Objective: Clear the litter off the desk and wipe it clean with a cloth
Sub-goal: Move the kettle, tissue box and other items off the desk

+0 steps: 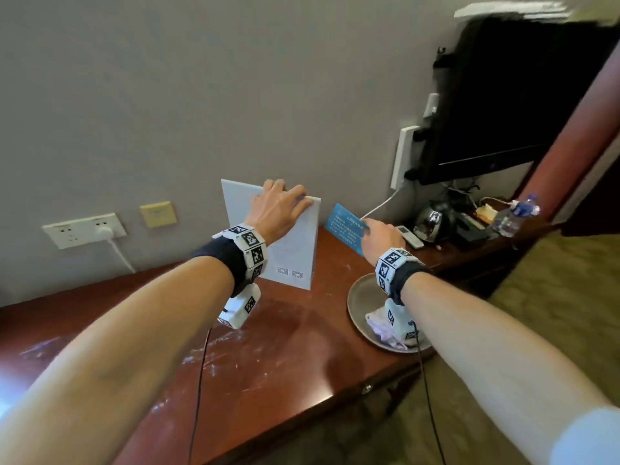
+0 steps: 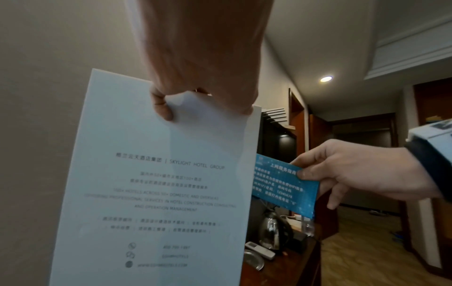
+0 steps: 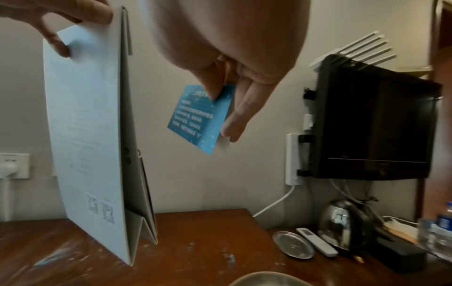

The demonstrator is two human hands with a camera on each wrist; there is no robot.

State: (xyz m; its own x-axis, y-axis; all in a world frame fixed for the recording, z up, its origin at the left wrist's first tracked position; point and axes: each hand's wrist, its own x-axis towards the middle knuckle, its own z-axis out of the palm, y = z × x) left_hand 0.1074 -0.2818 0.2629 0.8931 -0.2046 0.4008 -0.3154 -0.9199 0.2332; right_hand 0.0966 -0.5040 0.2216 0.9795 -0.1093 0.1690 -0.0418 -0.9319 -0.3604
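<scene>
A: From the head view, where did the hands stand against the white tent card [image 1: 288, 243]?
B: The left hand [image 1: 278, 209] was on the card's top edge, fingers curled over it, the card upright with its long axis vertical and its foot on the counter [image 1: 292, 333]. The right hand [image 1: 379, 238] was just to the right of the card, pinching a blue card [image 1: 345, 226] off the counter. A round tray [image 1: 360, 297] with crumpled litter [image 1: 380, 327] lay to the right of the card and nearer the person — under the right wrist, so the right hand looked nearer to it.

A: And the left wrist view?
B: Thumb in front, fingers behind, the hand gripped the top of the tent card; pale, printed with grey hotel text. The blue card poked out from behind the tent card's right edge, held between thumb and fingers.

A: The right wrist view?
B: It showed the tent card side-on, a folded stand with its base touching the counter. The blue card hung tilted to its right, clear of the surface. The counter around the card's foot was streaked with pale smears — I saw no cloth in any view.
</scene>
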